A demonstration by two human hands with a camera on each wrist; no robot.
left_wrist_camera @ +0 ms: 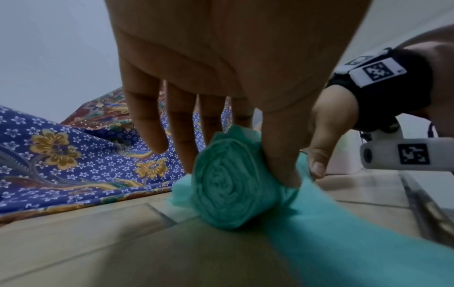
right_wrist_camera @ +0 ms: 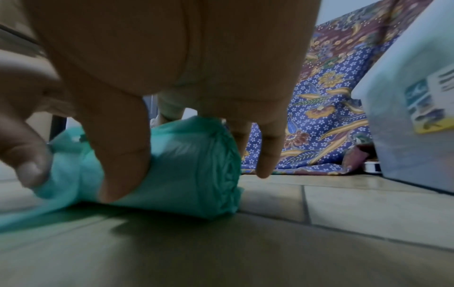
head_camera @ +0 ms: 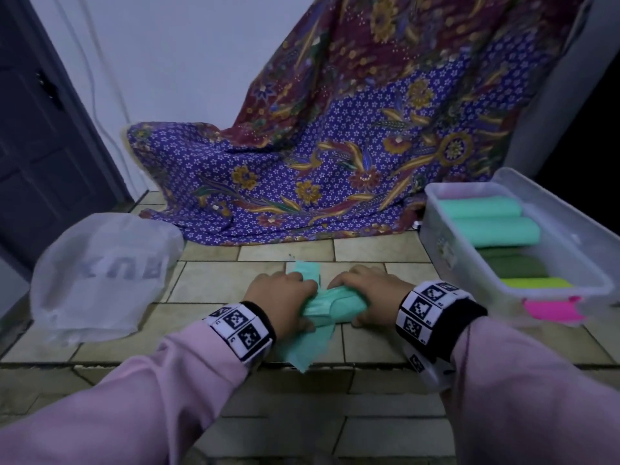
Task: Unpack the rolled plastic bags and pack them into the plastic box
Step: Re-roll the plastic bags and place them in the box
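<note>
On the tiled floor (head_camera: pixel 302 253), teal roll (head_camera: pixel 339 305) lies crosswise; left hand (head_camera: pixel 281 297), right hand (head_camera: pixel 369 290) each curl round an end; plastic box (head_camera: pixel 523 260) right, nearer right hand.

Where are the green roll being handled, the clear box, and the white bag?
green roll (left_wrist_camera: pixel 226 186), left wrist view, spiral end face.
clear box (head_camera: pixel 436 245), head view, near short wall.
white bag (head_camera: pixel 100 273), head view, middle of its front.

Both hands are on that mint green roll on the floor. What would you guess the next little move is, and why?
Probably rolling the loose tail in tight, then lifting it. The left hand and right hand grip the mint roll, with a loose strip trailing on the tiles. The plastic box to the right already holds neat rolls.
</note>
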